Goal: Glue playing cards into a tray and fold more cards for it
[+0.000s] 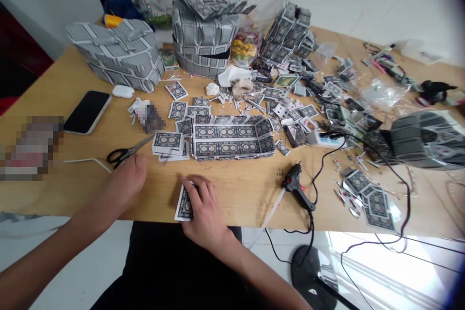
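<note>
My right hand (204, 208) is closed on a playing card (184, 206) at the table's front edge, its patterned back facing up. Further left, my left hand (132, 177) is curled beside the black-handled scissors (125, 153), close to their pivot. Its fingertips are hidden, so what it holds, if anything, does not show. Between and beyond the hands lies a stack of playing cards (167, 141). An open shallow box made of playing cards (232, 138) stands to the right of that stack.
A black glue gun (296, 186) with a trailing cord rests right of my hands. A phone (87, 112) lies at left. Card-built bags (119, 53) stand at the back. Loose cards and scraps (308, 111) cover the right side, around a power strip (327, 139).
</note>
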`<state>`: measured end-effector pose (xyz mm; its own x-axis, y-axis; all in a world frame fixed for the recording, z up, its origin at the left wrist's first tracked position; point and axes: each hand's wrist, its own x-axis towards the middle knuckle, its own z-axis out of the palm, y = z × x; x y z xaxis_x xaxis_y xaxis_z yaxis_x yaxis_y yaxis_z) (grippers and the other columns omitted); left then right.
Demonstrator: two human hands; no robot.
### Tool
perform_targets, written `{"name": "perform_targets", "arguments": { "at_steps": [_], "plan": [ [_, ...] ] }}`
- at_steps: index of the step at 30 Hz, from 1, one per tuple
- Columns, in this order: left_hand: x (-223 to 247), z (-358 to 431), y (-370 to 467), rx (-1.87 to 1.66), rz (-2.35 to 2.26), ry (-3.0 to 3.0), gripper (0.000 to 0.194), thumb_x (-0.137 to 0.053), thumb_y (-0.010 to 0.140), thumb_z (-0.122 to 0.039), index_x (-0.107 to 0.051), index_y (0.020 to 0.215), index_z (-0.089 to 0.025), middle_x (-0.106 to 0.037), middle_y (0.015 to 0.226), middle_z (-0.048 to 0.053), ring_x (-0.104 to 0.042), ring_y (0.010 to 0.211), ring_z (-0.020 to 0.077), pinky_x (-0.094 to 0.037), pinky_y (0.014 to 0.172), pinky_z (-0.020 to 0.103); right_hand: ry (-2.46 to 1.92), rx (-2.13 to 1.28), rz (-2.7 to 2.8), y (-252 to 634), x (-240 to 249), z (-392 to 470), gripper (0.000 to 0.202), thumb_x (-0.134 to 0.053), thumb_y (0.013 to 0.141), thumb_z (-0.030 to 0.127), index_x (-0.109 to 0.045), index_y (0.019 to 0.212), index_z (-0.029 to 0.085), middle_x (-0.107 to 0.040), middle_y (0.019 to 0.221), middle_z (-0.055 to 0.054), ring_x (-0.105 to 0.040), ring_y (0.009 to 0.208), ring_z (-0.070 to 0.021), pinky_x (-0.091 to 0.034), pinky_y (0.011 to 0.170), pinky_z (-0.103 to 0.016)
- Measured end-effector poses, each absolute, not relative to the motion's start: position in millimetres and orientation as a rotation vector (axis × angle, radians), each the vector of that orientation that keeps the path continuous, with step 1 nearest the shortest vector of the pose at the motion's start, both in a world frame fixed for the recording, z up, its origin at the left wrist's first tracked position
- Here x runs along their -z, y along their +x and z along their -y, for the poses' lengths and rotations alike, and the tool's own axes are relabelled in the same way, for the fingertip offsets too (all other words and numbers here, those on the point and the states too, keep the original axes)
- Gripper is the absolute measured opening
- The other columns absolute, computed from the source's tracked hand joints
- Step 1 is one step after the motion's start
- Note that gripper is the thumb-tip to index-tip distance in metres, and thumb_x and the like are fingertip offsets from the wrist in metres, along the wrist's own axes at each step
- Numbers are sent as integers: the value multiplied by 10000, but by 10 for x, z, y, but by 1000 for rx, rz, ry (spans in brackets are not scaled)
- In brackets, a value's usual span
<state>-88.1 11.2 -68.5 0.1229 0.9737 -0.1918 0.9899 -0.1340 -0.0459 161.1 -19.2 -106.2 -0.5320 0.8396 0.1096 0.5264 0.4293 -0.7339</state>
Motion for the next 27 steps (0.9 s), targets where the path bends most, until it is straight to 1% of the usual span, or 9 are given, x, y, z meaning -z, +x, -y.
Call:
{"name": "perform_targets", "arguments": {
  "at_steps": [2, 5, 9, 11, 13, 18, 22, 25, 27],
  "plan": [
    [697, -106, -975, 233, -2024, 2277, 277, -335, 991, -13, -592, 1016, -113, -673, 967, 164, -684, 875, 293, -521, 786, 383, -1152, -900, 2225, 1612, 1062, 194, 994, -626, 676, 104, -356, 1630, 169, -497, 1456, -164, -402, 1399, -336, -379, 1214, -523],
    [741, -95, -1078, 107, -2072, 2219, 256, -338, 1055, -131, -590, 1100, -125, -687, 998, 141, -693, 923, 291, -537, 809, 386, -1151, -903, 2221, 1611, 1069, 201, 988, -629, 687, 104, -354, 1633, 172, -497, 1453, -163, -403, 1396, -333, -377, 1216, -521],
    [824, -80, -1131, -28, -2030, 2228, 324, -324, 1098, -293, -618, 1023, -177, -683, 1008, 121, -681, 961, 301, -538, 834, 411, -1155, -903, 2215, 1603, 1076, 205, 980, -629, 686, 97, -364, 1626, 171, -498, 1449, -162, -403, 1395, -331, -370, 1220, -525],
    [853, -74, -1136, -39, -1995, 2257, 338, -322, 1103, -320, -622, 1014, -191, -680, 1031, 126, -670, 975, 306, -535, 844, 419, -1157, -903, 2216, 1599, 1075, 204, 975, -631, 685, 93, -369, 1622, 164, -498, 1449, -163, -403, 1394, -329, -366, 1223, -522],
    [860, -73, -1128, 21, -1965, 2293, 338, -310, 1105, -297, -619, 1018, -192, -675, 1047, 135, -664, 978, 306, -534, 838, 423, -1157, -903, 2214, 1596, 1072, 202, 969, -633, 692, 96, -369, 1621, 167, -500, 1449, -162, -406, 1393, -328, -368, 1221, -523],
    [806, -95, -1057, 179, -1940, 2437, 346, -295, 1072, -142, -630, 988, -168, -639, 1001, 152, -658, 963, 295, -537, 853, 403, -1162, -906, 2206, 1593, 1061, 195, 956, -632, 700, 100, -374, 1617, 177, -506, 1449, -163, -413, 1390, -335, -375, 1211, -531],
    [784, -112, -1027, 222, -1941, 2474, 358, -303, 1066, -121, -645, 967, -153, -631, 973, 142, -654, 907, 290, -532, 835, 406, -1162, -904, 2214, 1597, 1061, 199, 959, -625, 696, 100, -371, 1618, 176, -508, 1449, -162, -412, 1393, -336, -378, 1209, -531],
    [804, -113, -1036, 208, -1935, 2480, 357, -300, 1062, -116, -647, 977, -138, -636, 1008, 171, -652, 922, 310, -527, 825, 425, -1157, -891, 2220, 1601, 1068, 204, 943, -624, 699, 109, -385, 1609, 161, -508, 1446, -165, -412, 1392, -336, -372, 1216, -527],
    [826, -111, -1055, 147, -1944, 2442, 354, -298, 1071, -141, -642, 990, -138, -638, 1016, 182, -655, 930, 315, -527, 843, 430, -1153, -886, 2221, 1602, 1072, 204, 922, -624, 707, 117, -397, 1600, 150, -507, 1443, -168, -412, 1390, -337, -371, 1219, -524]
  ]
}}
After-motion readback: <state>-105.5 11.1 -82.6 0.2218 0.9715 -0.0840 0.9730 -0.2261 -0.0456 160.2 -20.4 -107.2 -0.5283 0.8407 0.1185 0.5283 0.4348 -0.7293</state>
